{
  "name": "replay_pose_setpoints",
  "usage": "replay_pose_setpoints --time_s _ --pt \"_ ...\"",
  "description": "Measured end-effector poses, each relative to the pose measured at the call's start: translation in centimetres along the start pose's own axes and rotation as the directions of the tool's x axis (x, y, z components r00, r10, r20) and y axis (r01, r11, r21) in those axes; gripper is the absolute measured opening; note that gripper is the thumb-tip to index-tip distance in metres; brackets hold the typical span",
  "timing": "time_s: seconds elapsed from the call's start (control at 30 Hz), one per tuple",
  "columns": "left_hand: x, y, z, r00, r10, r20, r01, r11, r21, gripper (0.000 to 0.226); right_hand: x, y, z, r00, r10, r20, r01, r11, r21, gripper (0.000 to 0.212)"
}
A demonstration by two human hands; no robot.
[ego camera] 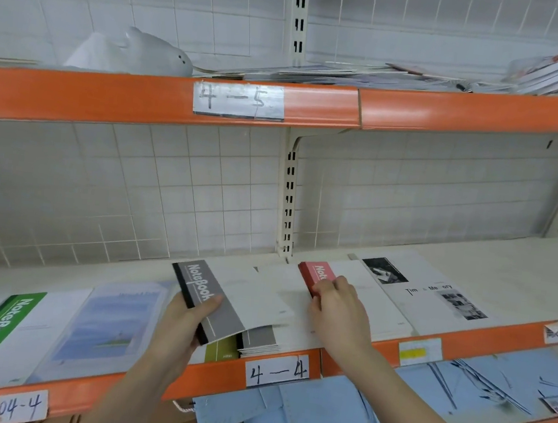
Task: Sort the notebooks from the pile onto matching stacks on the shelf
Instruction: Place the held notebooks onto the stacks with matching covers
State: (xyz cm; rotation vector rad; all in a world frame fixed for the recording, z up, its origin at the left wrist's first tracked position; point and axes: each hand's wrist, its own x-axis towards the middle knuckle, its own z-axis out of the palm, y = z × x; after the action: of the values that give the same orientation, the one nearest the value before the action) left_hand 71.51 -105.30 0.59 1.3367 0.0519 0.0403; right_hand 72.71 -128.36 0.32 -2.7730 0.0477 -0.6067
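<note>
Left hand point(187, 318) gripping grey notebook point(213, 302), shelf point(506, 266)

**Camera set-up: one head view**

Single wide-angle camera, worn on the head; no second view, so no shared region. Faces forward and slightly down at a tiered shelf point(507, 256) against a gridded back panel. Close range: both forearms enter from the bottom edge, left hand point(187, 318) and right hand point(340, 307) near frame centre over the middle tier. Upper tier's orange edge point(165, 103) crosses the top third, seen from just below its level; lower tier visible at bottom right. Straight lines bow toward the frame borders
</note>
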Motion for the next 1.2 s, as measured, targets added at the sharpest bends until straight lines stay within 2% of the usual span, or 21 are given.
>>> replay_pose_setpoints --time_s 0.17,0.27,0.33,0.4,0.43,0.47,0.5,0.6,0.67,0.9,1.2 --pt "1.8 -0.5 2.7 0.998 0.007 0.066 -0.015 0.994 0.113 0.031 0.1 2.6 0.0 0.996 0.09 -0.008 -0.09 0.995 0.034 0.025" --pt "3.1 -0.9 3.9 0.997 0.046 0.068 -0.067 0.936 0.346 0.029 -0.5 4.1 0.7 0.995 0.081 0.064 -0.085 0.994 0.062 0.029" --pt "4.0 -2.1 4.0 0.996 0.067 0.06 -0.089 0.813 0.576 0.023 -0.9 4.7 0.9 0.995 0.051 0.088 -0.06 0.992 0.111 0.029" --pt "4.8 -4.0 3.7 0.989 0.144 0.04 -0.12 0.608 0.785 0.019 -1.1 5.1 0.8 0.995 0.027 0.101 -0.045 0.983 0.178 0.03" --pt "5.1 -4.9 3.7 0.982 0.184 0.036 -0.127 0.512 0.849 0.025 -1.2 5.3 0.7 0.993 0.01 0.114 -0.033 0.978 0.204 0.03" --pt "5.2 -5.7 3.6 0.979 0.204 0.029 -0.122 0.458 0.881 0.032 -1.2 5.5 0.6 0.991 -0.015 0.132 -0.014 0.975 0.221 0.032" --pt "5.1 -6.2 3.7 0.98 0.199 0.026 -0.115 0.45 0.886 0.037 -1.3 5.7 0.5 0.987 -0.044 0.151 0.007 0.972 0.234 0.034" --pt "4.4 -6.8 4.4 0.983 0.167 0.07 -0.153 0.562 0.813 0.041 -1.6 6.3 -0.1 0.968 -0.11 0.224 0.046 0.961 0.272 0.045" --pt "3.5 -6.6 4.8 0.976 0.19 0.103 -0.198 0.591 0.782 0.041 -1.7 6.5 -0.5 0.955 -0.136 0.263 0.055 0.954 0.294 0.055" --pt "1.7 -6.3 5.4 0.967 0.213 0.139 -0.24 0.585 0.775 0.041 -1.6 7.3 -0.8 0.914 -0.172 0.369 0.061 0.954 0.295 0.068" --pt "1.1 -6.0 4.8 0.969 0.213 0.128 -0.232 0.592 0.772 0.048 -1.1 7.7 -1.0 0.921 -0.181 0.346 0.094 0.963 0.252 0.067"
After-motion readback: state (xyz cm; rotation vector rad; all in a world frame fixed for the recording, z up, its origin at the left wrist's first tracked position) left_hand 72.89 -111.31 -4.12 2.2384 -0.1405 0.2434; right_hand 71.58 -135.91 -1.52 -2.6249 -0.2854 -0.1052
